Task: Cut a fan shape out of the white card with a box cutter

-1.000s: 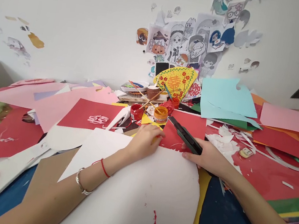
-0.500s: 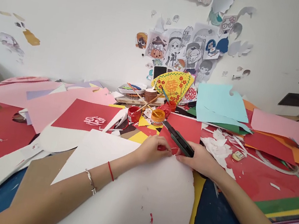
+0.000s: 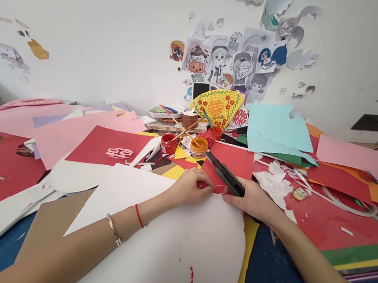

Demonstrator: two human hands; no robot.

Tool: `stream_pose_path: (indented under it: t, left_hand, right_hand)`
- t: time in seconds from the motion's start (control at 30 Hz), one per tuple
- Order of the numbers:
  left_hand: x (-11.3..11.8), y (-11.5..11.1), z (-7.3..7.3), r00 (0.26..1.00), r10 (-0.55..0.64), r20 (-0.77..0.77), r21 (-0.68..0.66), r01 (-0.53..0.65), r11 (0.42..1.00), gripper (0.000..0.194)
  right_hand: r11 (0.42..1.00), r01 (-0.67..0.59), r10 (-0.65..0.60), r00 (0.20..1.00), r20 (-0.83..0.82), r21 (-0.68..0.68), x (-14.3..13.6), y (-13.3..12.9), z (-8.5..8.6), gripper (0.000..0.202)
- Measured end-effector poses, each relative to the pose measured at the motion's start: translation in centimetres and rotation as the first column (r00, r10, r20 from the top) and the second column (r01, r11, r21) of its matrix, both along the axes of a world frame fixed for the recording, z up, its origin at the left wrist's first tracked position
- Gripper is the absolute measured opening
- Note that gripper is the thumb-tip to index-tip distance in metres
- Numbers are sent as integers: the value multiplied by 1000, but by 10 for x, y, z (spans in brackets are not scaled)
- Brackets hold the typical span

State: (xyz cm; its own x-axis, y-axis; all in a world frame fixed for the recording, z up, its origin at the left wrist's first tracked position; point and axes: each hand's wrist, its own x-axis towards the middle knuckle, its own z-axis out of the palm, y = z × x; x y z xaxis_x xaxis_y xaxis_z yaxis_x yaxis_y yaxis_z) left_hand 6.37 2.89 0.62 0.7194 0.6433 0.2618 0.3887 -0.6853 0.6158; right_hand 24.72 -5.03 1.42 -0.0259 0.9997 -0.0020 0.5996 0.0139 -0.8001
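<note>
My right hand [image 3: 252, 197] is closed around a dark green and black utility knife [image 3: 226, 176], its blade pointing up and to the left. My left hand [image 3: 190, 186] has its fingers curled together at the far edge of a large white sheet [image 3: 207, 242]; anything between the fingertips is too small to make out. A narrow gap separates the two hands, both resting near that edge. Just beyond them lies a red sheet [image 3: 244, 160]. Small red paint marks [image 3: 191, 276] show on the white sheet.
Open paint jars, one red [image 3: 168, 144] and one orange [image 3: 198, 148], hold brushes ahead of my hands. A yellow decorated fan shape [image 3: 217, 107] leans behind them. Blue paper [image 3: 279, 128] and crumpled tissue [image 3: 274, 183] lie right; a red sheet with a white cut-out [image 3: 119, 152] lies left.
My left hand has shifted slightly left, widening the gap to my right hand. My right hand and the utility knife have hardly moved.
</note>
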Motion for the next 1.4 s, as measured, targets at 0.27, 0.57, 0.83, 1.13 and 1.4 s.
stream_pose_path:
  t: [0.27,0.57,0.83,1.13,1.4]
  left_hand:
    - [0,3,-3,992,-76,-100,109,87,990,9]
    - [-1,5,-3,984,-92,-155,125,112,986,24]
    - [-3,19,21,907,-302,-293,-36,305,952,7]
    - [18,30,34,678,-477,-559,-75,532,844,12]
    - [-7,16,15,962,-218,-162,-110,202,973,17]
  right_hand:
    - [998,-28,27,1000,4,52,0,1,-1,14]
    - [1000,-3,3,1000,-2,22,1,1,-1,19]
    - [999,-30,29,999,13,37,1,2,-1,15]
    - [999,-28,29,999,-21,45,3,3,-8,13]
    - [999,26,-26,999,-24,25,4,3,-8,7]
